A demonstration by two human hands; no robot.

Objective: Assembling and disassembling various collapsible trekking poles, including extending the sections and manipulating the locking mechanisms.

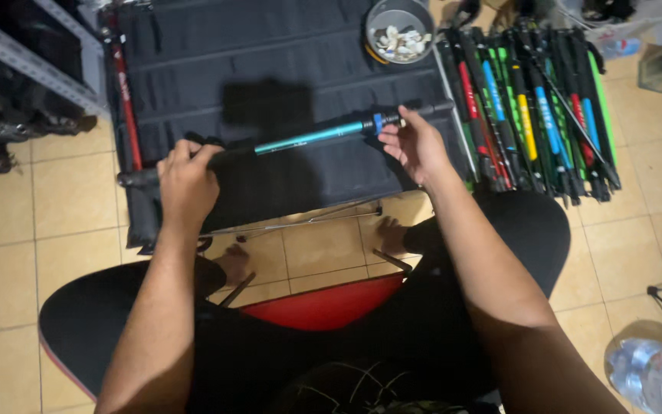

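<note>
So I've got this telescopic rod [300, 139] held level across my lap, over the black padded mat [270, 54] on the tiled floor [55, 222]. My left hand [187, 182] is a clenched grip wrapped right round the black handle end, and my right hand [415, 142] pinches it with the fingertips just past the blue collar [378, 123], where the teal section meets the thinner black piece.

Handling-wise I'd guess it's light and stiff at the thick end, but the thin sections look like the part that would flex or crack if you levered on them. The glossy teal tube probably slides in the palm, so the grippy handle and the collar are where I'd take hold, close to the joint, not out at the tip.

A big bundle of coloured rods [530, 107] lies to my right, a metal bowl [398, 31] of small pale bits sits up top, and a thin rod [300, 222] lies on the floor by my feet.
</note>
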